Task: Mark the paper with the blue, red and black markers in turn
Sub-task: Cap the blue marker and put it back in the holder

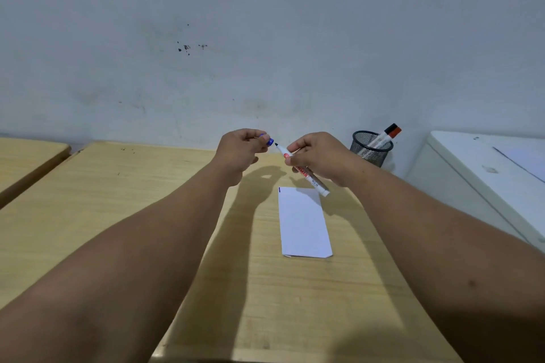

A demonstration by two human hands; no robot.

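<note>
My right hand grips the white barrel of the blue marker, its uncapped tip pointing up and left. My left hand pinches the blue cap just left of that tip, a small gap between them. Both hands hover above the far end of a folded white paper lying on the wooden desk. A small blue mark shows at the paper's far left corner. The red marker and the black marker stand in a black mesh pen cup to the right, near the wall.
A white machine, like a printer, fills the right side beside the desk. A second wooden desk adjoins at the far left. A grey wall rises right behind the desk's far edge.
</note>
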